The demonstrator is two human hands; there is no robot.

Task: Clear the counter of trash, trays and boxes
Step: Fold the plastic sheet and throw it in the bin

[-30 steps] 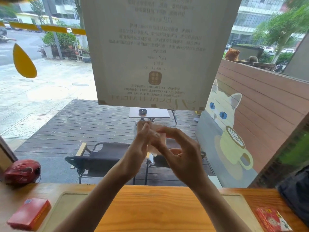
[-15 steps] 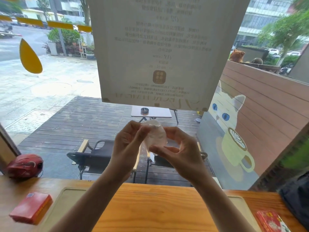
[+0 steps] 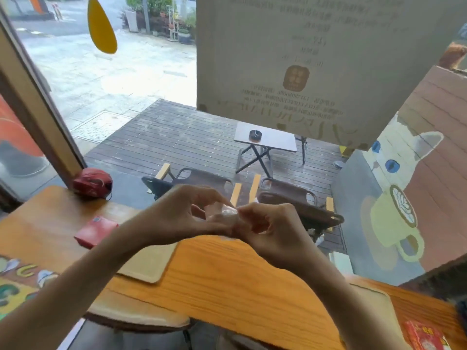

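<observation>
A single head-worn camera looked forward and down, close over the wooden tabletop (image 3: 227, 274), facing a window (image 3: 151, 84) onto an outdoor deck (image 3: 177, 137). The wide lens seemed tilted, the tabletop edge slanting across the frame; edges were blurred.

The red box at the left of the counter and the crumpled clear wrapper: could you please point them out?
red box (image 3: 96, 230), head view, middle of its top face.
crumpled clear wrapper (image 3: 223, 215), head view, the part showing between both hands.
</observation>
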